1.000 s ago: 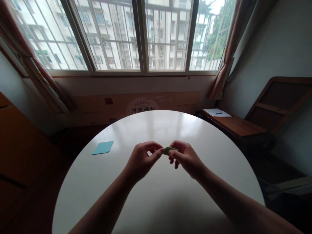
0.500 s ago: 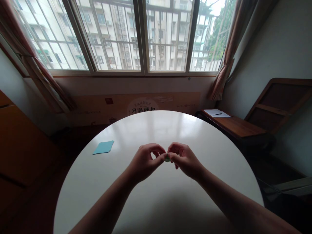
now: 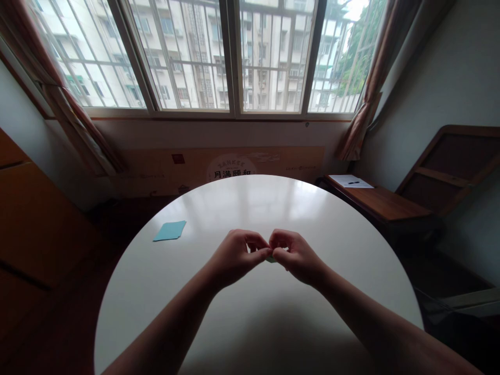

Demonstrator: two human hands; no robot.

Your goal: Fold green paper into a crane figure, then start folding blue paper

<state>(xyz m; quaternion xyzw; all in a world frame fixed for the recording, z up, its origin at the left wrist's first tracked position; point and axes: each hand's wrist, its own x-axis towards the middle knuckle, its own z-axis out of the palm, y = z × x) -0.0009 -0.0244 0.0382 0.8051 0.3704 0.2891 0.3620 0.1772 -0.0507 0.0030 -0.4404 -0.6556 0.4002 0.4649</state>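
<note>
A: Where's the green paper (image 3: 270, 259)?
B: Just above the counter (image 3: 250, 323), pinched by both grips: left hand (image 3: 234, 258) and right hand (image 3: 297, 258), fingertips pressed onto it, thumbs nearly touching.
A: Axis?
B: Mostly hidden; seems to run hand to hand. Crease likely wants firm, even pressure, edges aligned

The only legible writing stands on the cardboard panel (image 3: 156, 166) leaning against the wall under the window. On the panel's pale round emblem (image 3: 231, 169) are four bold dark Chinese characters (image 3: 231, 174) that appear to read 月満願和. An arc of small letters above them on the emblem is too blurred to read. Left of the emblem is a small red square mark (image 3: 178, 159), and right of it a line of fine print (image 3: 300, 167); both are illegible. Further right of the emblem, a white sheet (image 3: 344, 180) carries print too small to read.
</note>
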